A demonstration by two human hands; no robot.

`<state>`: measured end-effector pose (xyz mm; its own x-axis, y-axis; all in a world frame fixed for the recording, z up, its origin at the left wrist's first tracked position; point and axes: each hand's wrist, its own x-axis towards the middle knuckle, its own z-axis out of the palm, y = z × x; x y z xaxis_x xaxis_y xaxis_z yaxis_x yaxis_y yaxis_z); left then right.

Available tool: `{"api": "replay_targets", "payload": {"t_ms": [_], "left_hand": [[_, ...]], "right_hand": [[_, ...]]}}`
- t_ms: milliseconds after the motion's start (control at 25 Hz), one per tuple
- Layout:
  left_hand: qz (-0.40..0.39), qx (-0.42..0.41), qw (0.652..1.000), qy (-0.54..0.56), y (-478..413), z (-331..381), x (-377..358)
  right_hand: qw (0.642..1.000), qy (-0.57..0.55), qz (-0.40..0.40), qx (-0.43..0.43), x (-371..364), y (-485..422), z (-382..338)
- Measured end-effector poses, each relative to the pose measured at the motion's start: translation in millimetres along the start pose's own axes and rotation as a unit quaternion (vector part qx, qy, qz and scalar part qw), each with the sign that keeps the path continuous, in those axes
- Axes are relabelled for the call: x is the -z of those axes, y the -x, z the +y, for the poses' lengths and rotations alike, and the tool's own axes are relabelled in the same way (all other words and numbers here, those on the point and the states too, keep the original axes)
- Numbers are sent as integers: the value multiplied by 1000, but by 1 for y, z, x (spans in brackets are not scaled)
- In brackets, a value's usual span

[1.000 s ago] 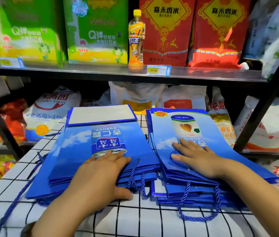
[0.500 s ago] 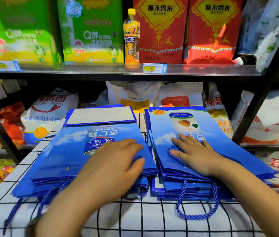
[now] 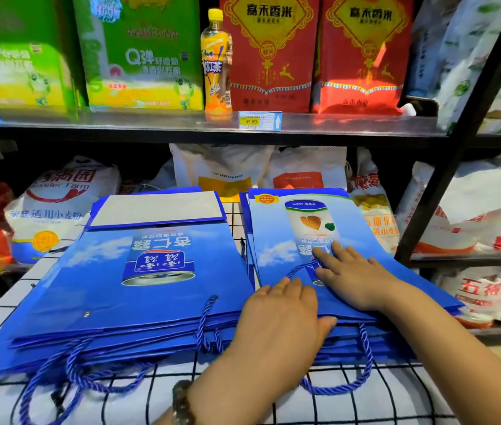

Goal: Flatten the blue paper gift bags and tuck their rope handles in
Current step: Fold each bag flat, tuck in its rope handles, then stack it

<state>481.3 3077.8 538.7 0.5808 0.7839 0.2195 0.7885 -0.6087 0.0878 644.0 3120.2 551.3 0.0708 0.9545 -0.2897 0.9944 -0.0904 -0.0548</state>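
A: Where are the blue bags (image 3: 114, 302)?
B: I see two piles on the checked cloth (image 3: 365, 403); the left hand (image 3: 279, 323) and right hand (image 3: 353, 280) press flat on the right pile (image 3: 276, 237), fingers straight; a rope handle (image 3: 297, 268) touches the right hand.

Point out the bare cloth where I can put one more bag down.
Barest: the near cloth in front of the right stack, between the left forearm and right forearm, below its hanging handle loop. A thin strip lies left of the left stack. Crowded: loose handles sprawl over the front left, and the stacks almost meet in the middle.
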Motion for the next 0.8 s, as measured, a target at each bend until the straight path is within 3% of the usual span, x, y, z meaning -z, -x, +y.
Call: {"api": "replay_targets", "payload": {"t_ms": [160, 240, 320, 360, 440, 520, 600, 800], "left_hand": [[-20, -42, 999, -17, 3, -3, 25], [24, -46, 999, 13, 21, -9, 39], [75, -34, 995, 63, 47, -29, 48], [100, -21, 992, 76, 60, -42, 53], [117, 27, 991, 54, 84, -76, 56], [119, 59, 990, 47, 103, -102, 60], [109, 68, 991, 43, 112, -116, 57], [166, 61, 982, 66, 114, -112, 47]], "right_hand": [[997, -2, 73, 1, 5, 4, -2], [976, 14, 214, 24, 13, 16, -8], [928, -11, 361, 93, 22, 31, -23], [912, -48, 386, 132, 27, 39, -35], [912, -82, 326, 237, 31, 56, -68], [912, -65, 199, 353, 25, 63, -101], [906, -52, 107, 407, 20, 59, -122], [899, -75, 131, 410, 18, 52, -130]]}}
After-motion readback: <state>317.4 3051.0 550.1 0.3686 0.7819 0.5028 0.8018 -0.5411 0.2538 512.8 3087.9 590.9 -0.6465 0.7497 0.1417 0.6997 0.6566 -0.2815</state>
